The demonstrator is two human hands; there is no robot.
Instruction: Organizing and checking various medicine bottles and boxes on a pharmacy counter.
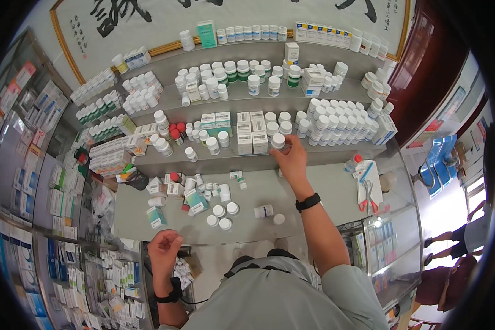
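On the lowest shelf, my right hand (292, 160) has its thumb and fingers closed around a white pill bottle (278, 141) with a white cap. White medicine boxes (252, 133) stand stacked just left of that bottle, and more white bottles (331, 122) stand in rows to its right. My left hand (164, 250) hangs at the counter's front edge, fingers curled in, with nothing visible in it. Nearest to it on the counter (234, 184) is a teal and white box (156, 218). Several white bottles (225, 223) stand further right; another bottle (264, 211) lies on its side.
Scissors with red handles (368, 202) lie on a white pad at the right. A red-capped jar (353, 163) stands close by. Glass cabinets (33, 181) full of boxes line the left. Blue seats (439, 165) and other people (467, 236) are at far right.
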